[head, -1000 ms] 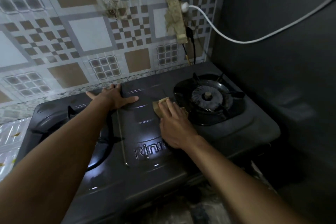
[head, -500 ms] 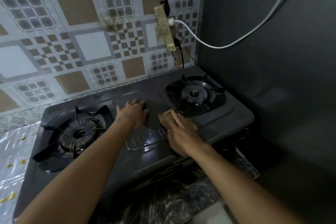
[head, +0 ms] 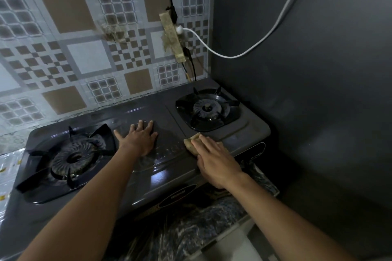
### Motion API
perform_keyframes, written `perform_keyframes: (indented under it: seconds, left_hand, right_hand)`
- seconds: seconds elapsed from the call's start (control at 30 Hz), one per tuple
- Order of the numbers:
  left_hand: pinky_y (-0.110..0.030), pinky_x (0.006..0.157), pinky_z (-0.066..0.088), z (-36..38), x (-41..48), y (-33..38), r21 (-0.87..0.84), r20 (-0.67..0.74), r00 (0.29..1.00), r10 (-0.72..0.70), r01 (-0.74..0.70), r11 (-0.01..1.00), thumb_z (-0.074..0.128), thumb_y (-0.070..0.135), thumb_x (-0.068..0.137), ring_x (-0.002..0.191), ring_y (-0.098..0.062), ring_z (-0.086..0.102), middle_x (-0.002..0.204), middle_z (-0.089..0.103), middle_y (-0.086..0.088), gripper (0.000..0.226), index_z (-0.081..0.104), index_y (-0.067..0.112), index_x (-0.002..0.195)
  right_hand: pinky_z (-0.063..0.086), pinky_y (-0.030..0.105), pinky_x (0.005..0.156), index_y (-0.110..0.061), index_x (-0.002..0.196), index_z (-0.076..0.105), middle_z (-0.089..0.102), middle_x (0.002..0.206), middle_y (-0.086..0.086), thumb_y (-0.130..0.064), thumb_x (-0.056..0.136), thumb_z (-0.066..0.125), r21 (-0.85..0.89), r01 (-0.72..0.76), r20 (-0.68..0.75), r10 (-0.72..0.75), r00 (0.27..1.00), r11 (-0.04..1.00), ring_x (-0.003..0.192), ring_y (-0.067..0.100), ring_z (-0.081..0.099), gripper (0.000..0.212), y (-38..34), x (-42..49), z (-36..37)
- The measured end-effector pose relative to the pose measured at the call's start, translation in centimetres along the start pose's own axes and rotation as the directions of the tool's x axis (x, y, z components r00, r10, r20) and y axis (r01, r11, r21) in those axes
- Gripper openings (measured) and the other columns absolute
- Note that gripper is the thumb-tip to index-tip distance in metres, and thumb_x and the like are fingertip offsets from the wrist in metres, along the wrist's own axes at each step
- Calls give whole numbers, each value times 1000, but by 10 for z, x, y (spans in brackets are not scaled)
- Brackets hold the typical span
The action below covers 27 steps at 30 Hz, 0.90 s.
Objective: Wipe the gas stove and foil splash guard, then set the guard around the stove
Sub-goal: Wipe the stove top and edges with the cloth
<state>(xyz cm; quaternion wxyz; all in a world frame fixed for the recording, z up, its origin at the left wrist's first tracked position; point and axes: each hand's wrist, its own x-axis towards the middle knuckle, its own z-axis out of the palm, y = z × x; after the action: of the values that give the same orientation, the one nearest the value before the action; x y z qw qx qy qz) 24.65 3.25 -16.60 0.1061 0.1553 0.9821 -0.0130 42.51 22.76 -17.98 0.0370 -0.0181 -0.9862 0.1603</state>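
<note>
The gas stove (head: 169,178) is a dark grey, glossy metal slab with two round, ribbed burners, the left burner (head: 74,158) and the right burner (head: 206,109), each ringed by black pronged pan supports. It sits on a marbled counter (head: 191,229) in the corner between a checked tile wall (head: 84,57) and a plain dark wall.

The left hand (head: 139,137) lies flat on the embossed centre panel, fingers straight and spread, holding nothing. The right hand (head: 214,159) presses a soft tan cloth (head: 191,143) onto the stove near its front edge, just in front of the right burner, fingers extended over it rather than curled.

The crinkled, shiny foil splash guard (head: 8,167) shows beyond the stove's left edge.
</note>
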Motion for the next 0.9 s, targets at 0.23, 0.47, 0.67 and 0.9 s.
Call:
perform_keyframes:
  seconds: [0.23,0.47,0.67,0.9]
  left_hand:
    - [-77,109,-3,-1,2,2,23,27,999,-20,19,1000,16,55,103,154,-27,-2,167,-6,2,61,-2,36,157]
    - [-78,109,-2,1,5,3,44,26,1000,-18,17,999,15,54,103,154,-28,-1,167,-6,1,60,-3,36,157]
    - [-77,110,-1,-1,3,2,63,26,999,-38,36,997,14,53,103,154,-27,-1,167,-7,2,60,-4,35,157]
    - [-77,109,0,-2,-1,8,69,27,999,-25,23,997,14,53,103,154,-27,-2,167,-7,2,60,-5,34,157]
  right_hand:
    - [16,46,122,-19,157,23,15,166,8,-25,102,37,-47,-39,-26,38,999,998,152,28,14,57,20,2,0]
    - [19,48,120,-17,157,20,14,166,12,-23,103,34,-77,-221,-29,220,975,972,152,31,13,56,99,16,-26]
    - [16,44,122,-17,159,19,14,167,10,-23,104,32,-70,-247,-7,247,969,967,152,28,14,56,126,34,-33]
    - [22,42,120,-12,155,28,21,163,13,-18,100,38,-35,-354,-26,354,935,934,147,31,24,56,154,53,-52]
